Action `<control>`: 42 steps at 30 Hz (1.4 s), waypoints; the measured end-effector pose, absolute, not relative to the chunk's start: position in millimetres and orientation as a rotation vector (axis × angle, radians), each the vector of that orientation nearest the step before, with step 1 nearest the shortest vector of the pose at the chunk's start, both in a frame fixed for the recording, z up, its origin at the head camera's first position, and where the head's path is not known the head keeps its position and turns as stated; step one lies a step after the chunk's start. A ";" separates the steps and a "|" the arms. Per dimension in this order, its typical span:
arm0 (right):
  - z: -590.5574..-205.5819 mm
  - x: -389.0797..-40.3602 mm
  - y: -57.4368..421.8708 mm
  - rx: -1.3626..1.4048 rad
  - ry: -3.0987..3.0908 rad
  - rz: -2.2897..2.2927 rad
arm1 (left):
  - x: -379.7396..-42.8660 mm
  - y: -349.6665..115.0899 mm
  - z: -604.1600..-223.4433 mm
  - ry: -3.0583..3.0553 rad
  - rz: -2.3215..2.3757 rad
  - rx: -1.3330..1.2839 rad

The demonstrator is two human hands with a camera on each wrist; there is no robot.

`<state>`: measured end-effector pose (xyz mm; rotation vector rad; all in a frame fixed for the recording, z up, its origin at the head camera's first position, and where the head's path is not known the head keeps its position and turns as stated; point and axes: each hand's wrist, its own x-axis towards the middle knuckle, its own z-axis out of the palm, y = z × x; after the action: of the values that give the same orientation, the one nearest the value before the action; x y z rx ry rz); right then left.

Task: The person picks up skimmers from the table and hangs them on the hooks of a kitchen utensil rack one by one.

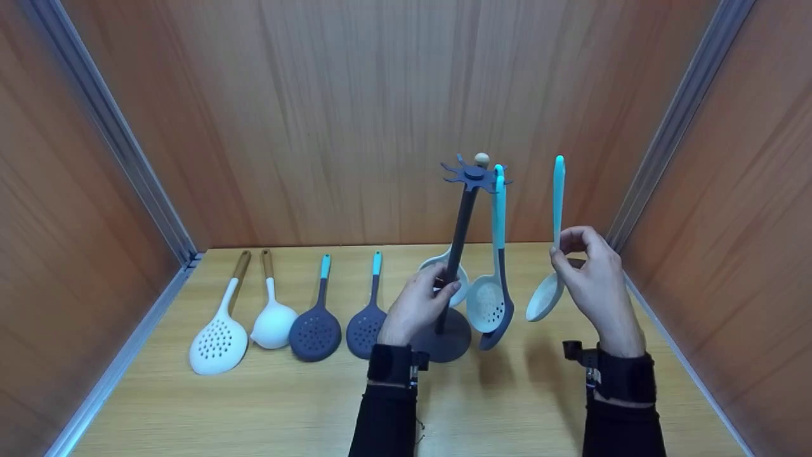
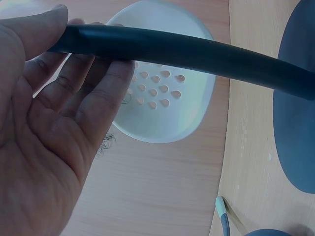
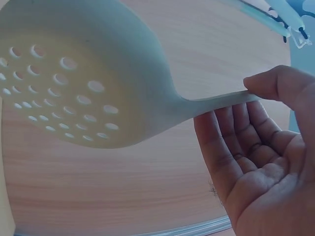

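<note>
My left hand (image 1: pixel 419 304) grips the dark pole of a utensil stand (image 1: pixel 465 219), thumb on one side and fingers on the other. The stand tilts, its hooked top (image 1: pixel 474 173) to the right of its round base (image 1: pixel 444 346). From the hooks hang a pale skimmer (image 1: pixel 483 304) and a dark-headed utensil (image 1: pixel 501 327), both with turquoise handles; another pale utensil (image 1: pixel 438 259) is partly hidden behind the pole. Right of the stand, my right hand (image 1: pixel 596 279) pinches a pale perforated skimmer (image 3: pixel 142 93) by its neck, turquoise handle upward, apart from the hooks.
On the table to the left lie a white skimmer (image 1: pixel 219 346) and a white ladle (image 1: pixel 274 324), both wooden-handled, then two dark skimmers (image 1: pixel 315 334) with turquoise handle ends. Wooden panels (image 1: pixel 355 114) enclose the table at the back and both sides.
</note>
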<state>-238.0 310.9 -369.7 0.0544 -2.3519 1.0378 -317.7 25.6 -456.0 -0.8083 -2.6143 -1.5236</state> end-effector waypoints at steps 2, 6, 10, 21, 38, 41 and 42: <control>-367.7 -235.9 308.7 0.072 -2.354 1.027 | -317.6 25.6 -456.1 -2.616 -1.530 -0.807; -364.8 -232.1 303.6 0.099 -2.360 1.005 | -318.5 25.6 -456.4 -2.619 -1.540 -0.804; -363.0 -229.8 299.7 0.123 -2.365 0.989 | -318.5 25.8 -456.0 -2.627 -1.539 -0.797; -357.8 -224.3 295.4 0.120 -2.393 0.974 | -319.2 26.4 -456.0 -2.655 -1.546 -0.772; -354.7 -219.1 292.1 0.184 -2.420 0.929 | -317.6 26.3 -455.7 -2.632 -1.506 -0.783; -354.3 -218.8 291.9 0.185 -2.429 0.928 | -317.5 26.4 -455.6 -2.640 -1.512 -0.776; -354.1 -218.6 291.9 0.186 -2.431 0.925 | -317.5 26.5 -455.6 -2.643 -1.514 -0.774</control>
<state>-218.6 291.9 -354.1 0.1860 -2.4314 0.9252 -317.5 26.5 -455.6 -0.7741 -2.6430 -1.5138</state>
